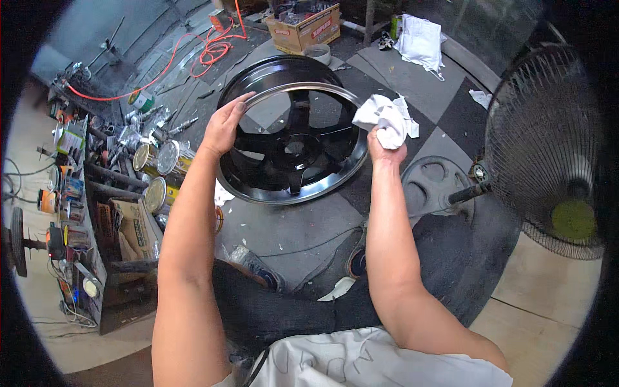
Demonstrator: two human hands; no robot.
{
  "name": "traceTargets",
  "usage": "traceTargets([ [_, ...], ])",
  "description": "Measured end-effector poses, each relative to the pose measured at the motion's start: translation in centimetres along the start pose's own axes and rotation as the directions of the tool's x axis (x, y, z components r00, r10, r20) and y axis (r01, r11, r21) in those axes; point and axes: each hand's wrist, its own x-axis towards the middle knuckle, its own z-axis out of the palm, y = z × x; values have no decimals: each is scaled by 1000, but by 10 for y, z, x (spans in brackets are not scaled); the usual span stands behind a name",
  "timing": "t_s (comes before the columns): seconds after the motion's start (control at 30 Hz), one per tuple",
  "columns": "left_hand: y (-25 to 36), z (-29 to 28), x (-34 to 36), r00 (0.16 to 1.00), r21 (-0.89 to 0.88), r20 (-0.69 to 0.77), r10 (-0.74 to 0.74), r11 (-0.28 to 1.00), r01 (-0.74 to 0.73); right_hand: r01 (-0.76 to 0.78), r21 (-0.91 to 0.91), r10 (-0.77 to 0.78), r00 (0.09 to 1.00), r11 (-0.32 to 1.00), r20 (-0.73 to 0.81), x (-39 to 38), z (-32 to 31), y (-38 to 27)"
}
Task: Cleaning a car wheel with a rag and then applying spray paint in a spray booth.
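Observation:
A black alloy wheel rim [298, 152] with a shiny silver lip stands tilted in front of me, its spoked face toward me. My left hand [225, 126] grips its upper left edge, the thumb lying against the lip. Bunched in my right hand [388, 152] is a white cloth [385, 120], held at the rim's right edge. Most of the right fingers are hidden by the cloth, and I cannot tell whether it touches the metal. The floor shows between the spokes.
A large fan [548, 155] on a round base [433, 180] stands to the right. On the left are paint cans [175, 158] and a cluttered shelf [119, 184]. Behind the rim sit a cardboard box [306, 32], an orange hose [169, 64] and white cloths [419, 44].

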Motion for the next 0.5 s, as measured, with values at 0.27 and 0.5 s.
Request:
traceTargets([
  [0.27, -23, -18, 13, 984, 224, -165, -72, 968, 108, -69, -875, 56, 997, 479, -48, -11, 110, 63],
  [0.5, -23, -6, 5, 857, 252, -452, -246, 887, 388, -437, -858, 251, 892, 272, -375, -79, 117, 54],
])
